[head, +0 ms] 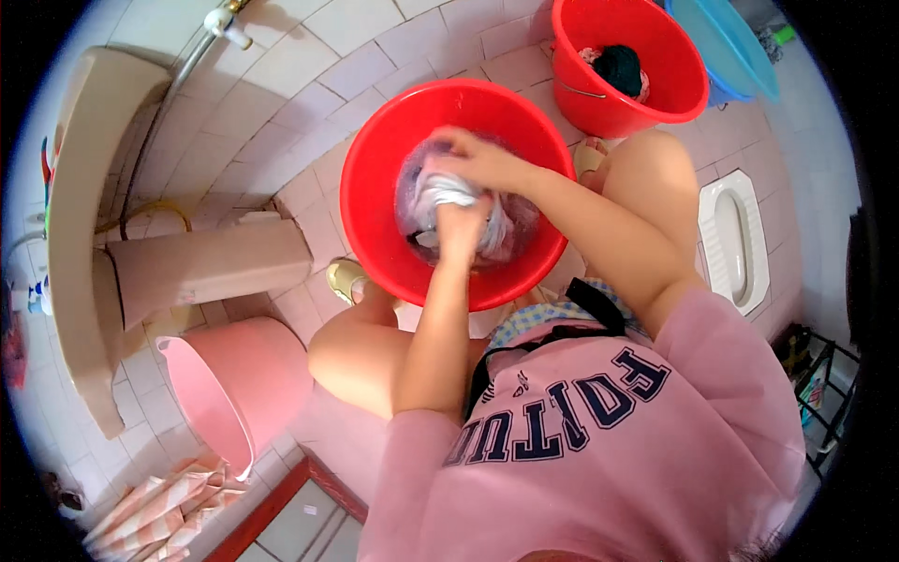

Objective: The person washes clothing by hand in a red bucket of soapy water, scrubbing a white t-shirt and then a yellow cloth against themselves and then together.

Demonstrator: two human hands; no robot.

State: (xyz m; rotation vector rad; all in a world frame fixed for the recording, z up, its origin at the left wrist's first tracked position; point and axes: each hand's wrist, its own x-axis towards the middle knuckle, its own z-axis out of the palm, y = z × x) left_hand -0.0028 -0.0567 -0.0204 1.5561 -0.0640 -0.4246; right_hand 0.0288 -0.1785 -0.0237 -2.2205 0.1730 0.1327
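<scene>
Between my knees stands a red plastic basin (379, 267) holding soapy-looking water. A wet white and pale pink cloth (453, 188) lies bunched in it, with a small dark patch at its left side. My left hand (463, 219) grips the near part of the cloth, its fingers partly sunk in the folds. Across the far side of the same cloth, my right hand (477, 160) is curled over a fold, its fingertips blurred. The two hands are close together but apart.
A red bucket (583, 105) with dark and pink cloths stands back right, beside a blue basin (737, 49). A squat toilet (757, 246) is set in the floor at right. On the left are a pedestal sink (211, 263) and a tipped pink bucket (270, 372).
</scene>
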